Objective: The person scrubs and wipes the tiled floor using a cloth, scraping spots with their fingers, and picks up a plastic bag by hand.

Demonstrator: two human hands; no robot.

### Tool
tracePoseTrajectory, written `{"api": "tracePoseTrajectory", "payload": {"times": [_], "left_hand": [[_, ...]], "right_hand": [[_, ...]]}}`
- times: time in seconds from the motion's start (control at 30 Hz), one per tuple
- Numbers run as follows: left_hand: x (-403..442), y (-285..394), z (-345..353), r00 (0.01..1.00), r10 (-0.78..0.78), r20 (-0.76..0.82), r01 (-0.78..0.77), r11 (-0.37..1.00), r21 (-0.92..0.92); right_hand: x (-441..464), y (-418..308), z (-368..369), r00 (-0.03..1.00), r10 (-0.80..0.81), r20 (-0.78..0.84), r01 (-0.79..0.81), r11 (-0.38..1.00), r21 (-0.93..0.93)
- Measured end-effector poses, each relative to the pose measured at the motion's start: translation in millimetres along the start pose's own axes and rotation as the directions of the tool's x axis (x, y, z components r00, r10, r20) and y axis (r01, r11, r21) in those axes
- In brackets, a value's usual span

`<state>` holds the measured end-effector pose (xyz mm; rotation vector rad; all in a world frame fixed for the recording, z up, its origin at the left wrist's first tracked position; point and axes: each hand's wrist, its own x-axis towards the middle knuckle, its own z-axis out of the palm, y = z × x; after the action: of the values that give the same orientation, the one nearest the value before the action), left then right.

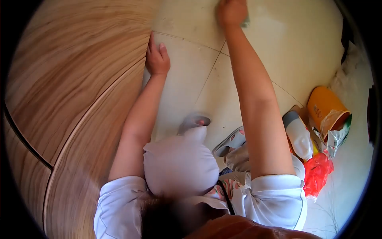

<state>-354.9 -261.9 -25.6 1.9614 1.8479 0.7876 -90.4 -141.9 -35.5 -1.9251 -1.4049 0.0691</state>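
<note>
My left hand (158,59) rests against the edge of the wood-grained cabinet (91,51), its thumb apart from the other fingers and nothing visible in it. At the top of the view, my right hand (232,12) is closed over a greenish cloth-like item (246,20) on the tiled floor (187,59). Only a small part of that item shows beside the hand; the fingers are partly cut off by the frame edge.
An orange bin (324,105) lies tipped on the right, with wrappers at its mouth. Beside it are a white and grey container (298,133) and a red plastic bag (318,171). My knee and slippers (234,139) are below.
</note>
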Motion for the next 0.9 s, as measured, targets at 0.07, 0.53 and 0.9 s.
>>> {"api": "tracePoseTrajectory", "payload": {"times": [0.07, 0.53, 0.9], "left_hand": [[-6.0, 1.4, -5.6, 0.998, -0.046, 0.036, 0.046, 0.999, 0.016], [-6.1, -4.7, -2.1, 0.997, -0.050, 0.054, 0.051, 0.999, -0.006], [-14.6, -10.6, -0.7, 0.987, -0.162, 0.019, 0.161, 0.950, -0.266]], "right_hand": [[-17.8, -56.4, -21.2, 0.702, 0.138, 0.698, -0.024, 0.985, -0.170], [25.1, -64.7, 67.7, 0.954, -0.269, 0.131, 0.241, 0.950, 0.198], [-114.8, -85.6, -7.5, 0.543, -0.708, 0.452, 0.452, 0.700, 0.554]]}}
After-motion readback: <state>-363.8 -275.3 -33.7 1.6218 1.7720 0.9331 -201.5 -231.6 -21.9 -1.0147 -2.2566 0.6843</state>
